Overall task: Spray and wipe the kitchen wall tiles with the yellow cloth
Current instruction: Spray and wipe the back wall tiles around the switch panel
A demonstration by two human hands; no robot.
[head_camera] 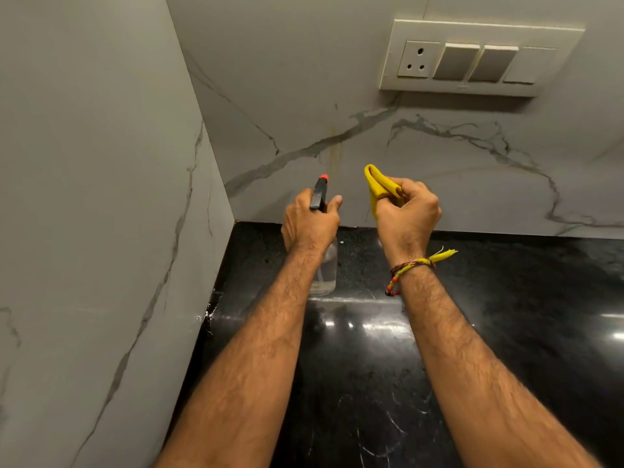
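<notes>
- Two hands are raised in front of the back wall tiles (439, 170), above the black countertop (506, 315), and each grips one tool.
- The left hand (309, 224) is wrapped around the neck of the spray bottle (325, 265), with one finger lying forward beside the black head; whether it rests on the trigger cannot be told. The orange nozzle (323, 177) points at the wall, near a faint brownish streak (336, 150) running down the tile.
- The bottle's clear body shows little liquid, so it is probably light and easy to aim one-handed. Smooth plastic could turn slippery if wet, so the neck under the head is the sensible place to hold it.
- The right hand (408, 214) is curled tightly around the yellow cloth (380, 187), which is folded into a thick pad sticking up out of the fist, close to the wall but apparently not touching it.
- The cloth is soft and limp; bunched this way it offers a firm rounded edge, though flattening it under the palm would likely cover more tile.
- The switch plate (472, 59) sits above on the same wall, so spray is best kept low.
</notes>
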